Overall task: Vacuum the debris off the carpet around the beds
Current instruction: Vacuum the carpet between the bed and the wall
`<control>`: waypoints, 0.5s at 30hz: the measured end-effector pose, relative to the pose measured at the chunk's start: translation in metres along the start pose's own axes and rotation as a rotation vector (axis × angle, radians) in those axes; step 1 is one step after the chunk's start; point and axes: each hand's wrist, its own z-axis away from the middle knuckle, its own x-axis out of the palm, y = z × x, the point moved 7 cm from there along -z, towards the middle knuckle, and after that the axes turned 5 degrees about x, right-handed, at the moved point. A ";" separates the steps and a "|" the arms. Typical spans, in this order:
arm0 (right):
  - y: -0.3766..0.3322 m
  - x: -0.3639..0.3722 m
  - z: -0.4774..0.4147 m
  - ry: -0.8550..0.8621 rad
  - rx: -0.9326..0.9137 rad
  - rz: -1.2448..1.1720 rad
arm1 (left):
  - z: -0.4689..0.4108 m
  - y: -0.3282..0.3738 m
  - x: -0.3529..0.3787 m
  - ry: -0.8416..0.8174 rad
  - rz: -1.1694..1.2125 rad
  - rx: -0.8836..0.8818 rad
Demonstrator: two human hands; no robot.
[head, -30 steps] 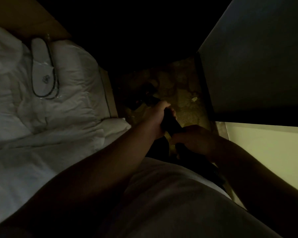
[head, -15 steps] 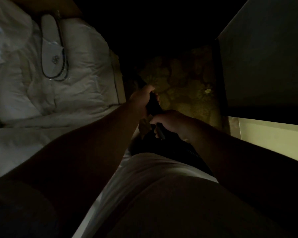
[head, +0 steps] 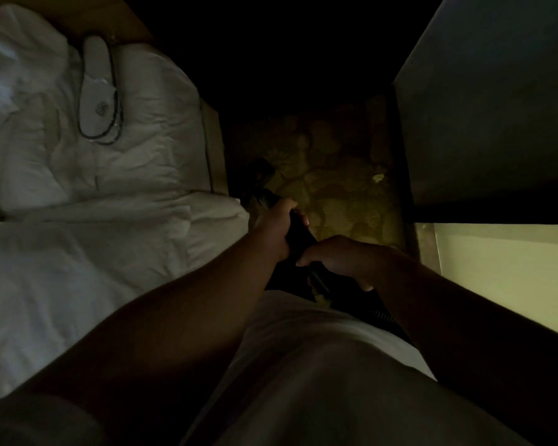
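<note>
At frame centre, the left hand (head: 276, 226) curled round the dark vacuum wand (head: 298, 233); the right hand (head: 342, 259) curled round it just below. The wand pointed down at the patterned carpet (head: 335, 191) beside the bed (head: 110, 194), at left. A pale debris scrap (head: 378, 178) lay uncollected at the carpet's right edge, so the work appeared unfinished.
</note>
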 end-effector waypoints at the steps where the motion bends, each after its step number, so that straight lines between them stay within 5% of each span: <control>1: 0.012 -0.004 0.004 -0.003 -0.002 0.008 | 0.005 -0.013 0.004 0.015 0.013 0.006; 8: 0.109 -0.051 0.035 0.038 0.015 0.094 | 0.035 -0.117 0.052 0.094 0.022 -0.031; 15: 0.191 -0.087 0.078 0.029 0.087 0.018 | 0.070 -0.180 0.116 0.004 -0.035 -0.124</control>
